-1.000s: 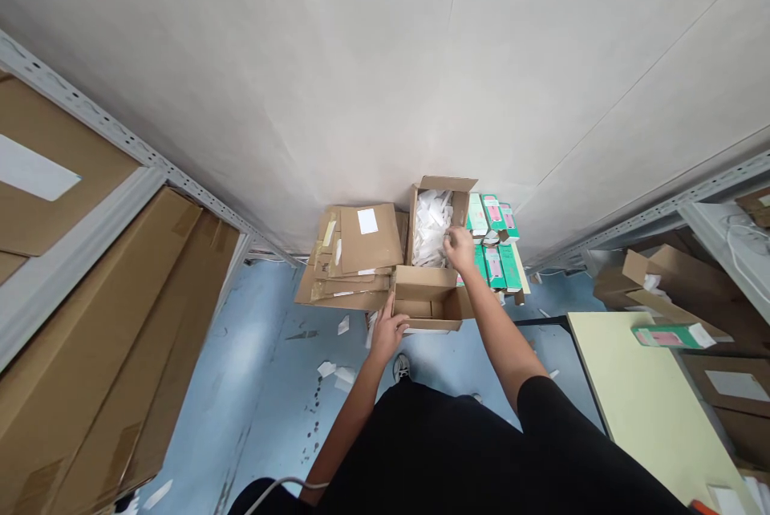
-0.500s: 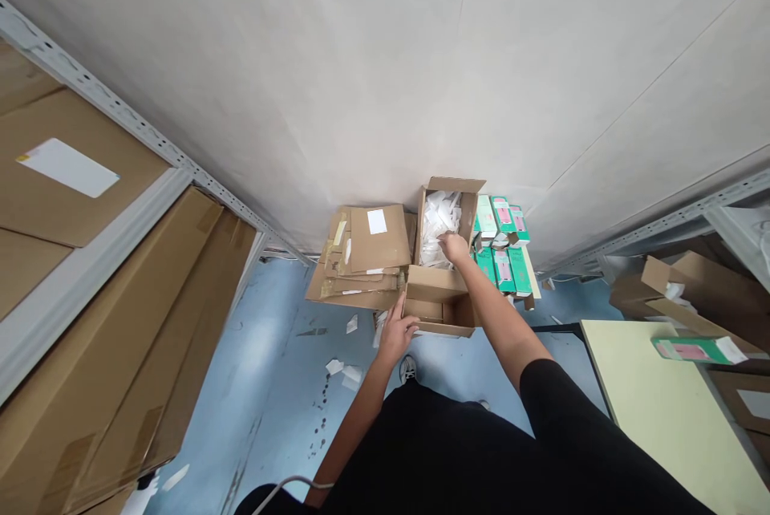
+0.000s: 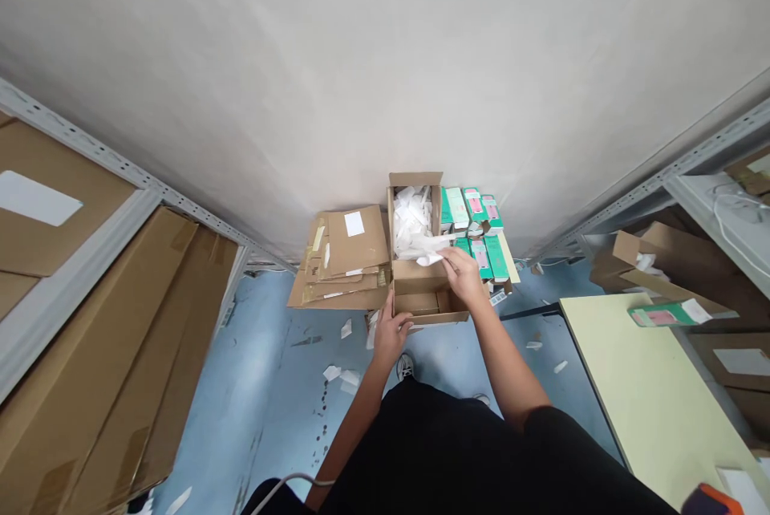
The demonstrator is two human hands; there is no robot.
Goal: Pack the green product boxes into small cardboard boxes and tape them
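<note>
touching a near carton point(image 3: 418, 303), pinching white paper point(image 3: 428, 248) at frame centre
left hand point(image 3: 391, 334), thumb and index apart, at the near carton's left edge, below centre; right hand point(image 3: 463, 272), fingertips clamped on the paper; behind, a paper-filled far carton point(image 3: 415, 178).

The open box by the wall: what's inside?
Crumpled white paper-like pieces lie inside the open box; the right hand pinches some. They hide the box's bottom and anything beneath them.
</note>
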